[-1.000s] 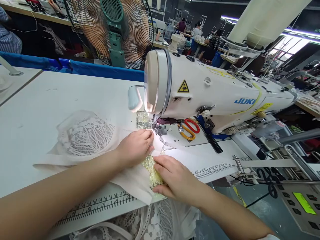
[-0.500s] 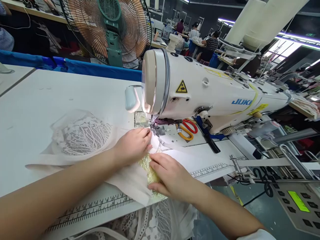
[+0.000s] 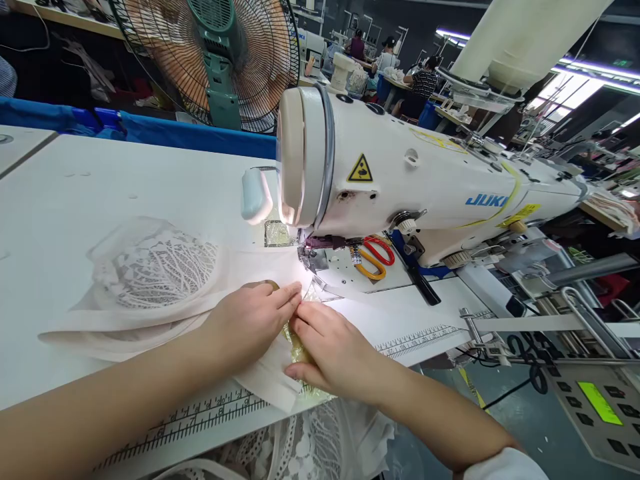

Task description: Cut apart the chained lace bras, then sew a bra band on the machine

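Observation:
White fabric with a lace cup (image 3: 165, 267) lies on the table and runs up to the needle area of the sewing machine (image 3: 390, 160). My left hand (image 3: 255, 317) is closed on the fabric just in front of the presser foot (image 3: 306, 257), thumb hidden. Beside it, nearly touching, my right hand (image 3: 330, 343) pinches the fabric edge with its fingertips. A yellowish, shiny patch (image 3: 299, 347) shows between the hands, on the table near the cloth. More white lace fabric (image 3: 320, 440) hangs below the table edge.
Red-and-yellow-handled scissors (image 3: 373, 259) and a black-handled tool (image 3: 423, 283) lie right of the needle. A green fan (image 3: 223, 73) stands behind the table. A ruler strip (image 3: 210, 417) runs along the front edge. A control panel (image 3: 595, 400) is at lower right. Several people sit farther back.
My left hand has drawn back from the presser foot toward me, down beside my right hand. The lace fabric has shifted slightly left; my right hand has moved little.

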`<state>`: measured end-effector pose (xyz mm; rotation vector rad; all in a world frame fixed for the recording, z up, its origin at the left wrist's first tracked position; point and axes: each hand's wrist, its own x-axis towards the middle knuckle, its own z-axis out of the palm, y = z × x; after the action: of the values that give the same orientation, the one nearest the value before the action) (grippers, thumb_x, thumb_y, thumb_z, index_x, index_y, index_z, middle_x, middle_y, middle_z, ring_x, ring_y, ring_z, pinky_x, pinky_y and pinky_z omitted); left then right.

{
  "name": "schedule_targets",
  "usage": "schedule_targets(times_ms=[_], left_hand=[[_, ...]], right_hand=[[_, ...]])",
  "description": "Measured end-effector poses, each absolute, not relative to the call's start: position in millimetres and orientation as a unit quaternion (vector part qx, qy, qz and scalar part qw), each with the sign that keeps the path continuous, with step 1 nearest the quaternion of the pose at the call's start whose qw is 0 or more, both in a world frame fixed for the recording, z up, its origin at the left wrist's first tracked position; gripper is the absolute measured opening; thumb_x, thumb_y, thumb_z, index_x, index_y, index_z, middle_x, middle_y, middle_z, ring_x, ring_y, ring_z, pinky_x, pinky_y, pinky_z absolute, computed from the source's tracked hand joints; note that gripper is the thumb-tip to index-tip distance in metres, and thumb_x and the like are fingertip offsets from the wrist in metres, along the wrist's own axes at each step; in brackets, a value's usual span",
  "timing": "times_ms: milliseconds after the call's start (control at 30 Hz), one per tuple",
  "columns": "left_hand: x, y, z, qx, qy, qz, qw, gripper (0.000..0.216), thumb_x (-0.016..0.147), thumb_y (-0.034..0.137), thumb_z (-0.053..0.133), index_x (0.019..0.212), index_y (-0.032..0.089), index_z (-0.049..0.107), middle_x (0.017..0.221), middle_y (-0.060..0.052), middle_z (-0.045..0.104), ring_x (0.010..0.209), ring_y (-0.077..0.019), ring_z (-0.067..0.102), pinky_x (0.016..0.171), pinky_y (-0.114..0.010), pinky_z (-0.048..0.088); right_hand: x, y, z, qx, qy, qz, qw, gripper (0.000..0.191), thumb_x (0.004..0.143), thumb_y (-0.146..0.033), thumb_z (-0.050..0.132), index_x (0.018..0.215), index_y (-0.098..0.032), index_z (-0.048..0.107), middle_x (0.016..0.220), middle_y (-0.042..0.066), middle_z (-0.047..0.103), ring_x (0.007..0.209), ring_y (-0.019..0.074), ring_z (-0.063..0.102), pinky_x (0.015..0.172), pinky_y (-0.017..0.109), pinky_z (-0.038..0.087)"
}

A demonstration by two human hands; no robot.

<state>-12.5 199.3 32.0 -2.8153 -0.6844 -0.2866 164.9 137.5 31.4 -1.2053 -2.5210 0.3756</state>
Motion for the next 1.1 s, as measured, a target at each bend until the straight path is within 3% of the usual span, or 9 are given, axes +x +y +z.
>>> schedule_targets(times_ms=[433, 600, 933, 1100], left_hand=[[-18, 215, 41, -0.971, -0.211, -0.086, 0.070, 0.037, 0.080, 0.006, 0.041, 0.108, 0.017, 0.062, 0.122, -0.002, 0.061, 0.078, -0.0217, 0.058, 0.060, -0.035, 0.049], [-21, 231, 39, -0.975, -0.196, -0.079, 0.066, 0.044, 0.077, 0.001, 0.038, 0.111, 0.015, 0.062, 0.124, -0.003, 0.059, 0.083, -0.0225, 0.058, 0.065, -0.035, 0.050], [-26, 261, 36, -0.969, -0.229, -0.060, 0.068, 0.047, 0.078, 0.003, 0.037, 0.113, 0.022, 0.061, 0.123, 0.000, 0.059, 0.091, -0.0217, 0.057, 0.075, -0.034, 0.046], [-27, 271, 39, -0.963, -0.246, -0.064, 0.088, 0.039, 0.080, 0.005, 0.039, 0.106, 0.022, 0.064, 0.120, -0.001, 0.062, 0.096, -0.0226, 0.056, 0.079, -0.034, 0.044]], right_hand=[[175, 135, 22, -0.394, -0.889, 0.123, 0.201, 0.051, 0.082, -0.048, 0.051, 0.110, -0.005, 0.055, 0.121, 0.017, 0.053, 0.119, 0.0263, 0.042, 0.104, 0.038, 0.035], [175, 136, 22, -0.395, -0.887, 0.114, 0.209, 0.048, 0.083, -0.047, 0.050, 0.108, -0.006, 0.056, 0.122, 0.017, 0.053, 0.118, 0.0271, 0.043, 0.102, 0.040, 0.037], [175, 138, 26, -0.387, -0.885, 0.119, 0.228, 0.038, 0.084, -0.040, 0.050, 0.105, -0.009, 0.053, 0.119, 0.017, 0.054, 0.116, 0.0254, 0.044, 0.100, 0.040, 0.038], [158, 125, 31, -0.325, -0.903, 0.115, 0.256, 0.031, 0.086, -0.038, 0.045, 0.103, -0.014, 0.052, 0.102, 0.012, 0.060, 0.094, 0.0208, 0.053, 0.082, 0.035, 0.047]])
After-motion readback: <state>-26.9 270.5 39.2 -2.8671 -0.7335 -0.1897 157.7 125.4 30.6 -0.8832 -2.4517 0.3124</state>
